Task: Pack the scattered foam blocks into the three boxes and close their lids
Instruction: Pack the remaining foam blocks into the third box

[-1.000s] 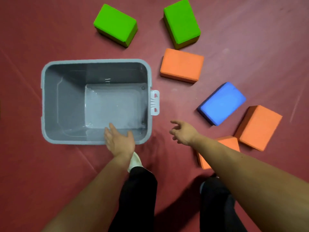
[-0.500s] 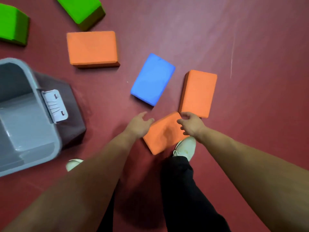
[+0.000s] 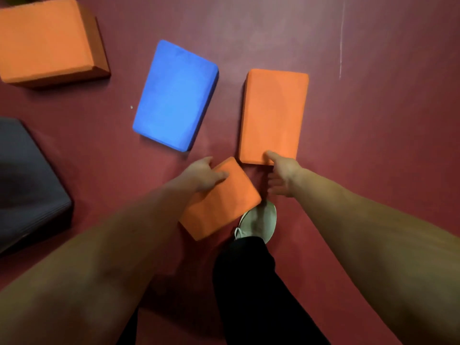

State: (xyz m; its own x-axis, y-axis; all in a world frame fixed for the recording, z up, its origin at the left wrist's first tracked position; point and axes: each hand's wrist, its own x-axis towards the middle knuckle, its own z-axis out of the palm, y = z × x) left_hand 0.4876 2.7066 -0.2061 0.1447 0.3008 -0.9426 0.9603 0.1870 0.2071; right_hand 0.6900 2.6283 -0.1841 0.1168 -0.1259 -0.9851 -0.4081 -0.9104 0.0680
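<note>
Now left hand [image 3: 201, 176] grips near orange block [image 3: 220, 202] — right hand [image 3: 283, 175] just beside

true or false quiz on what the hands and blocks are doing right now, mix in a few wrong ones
1. The left hand grips the near orange block. True.
2. The blue block is stacked on an orange one. False: it lies alone on the floor, touching no other block.
3. The thumb of the right hand touches the near end of the right orange block. True.
4. Four orange blocks are in view. False: there are three; the far orange block lies at the upper left.
</note>
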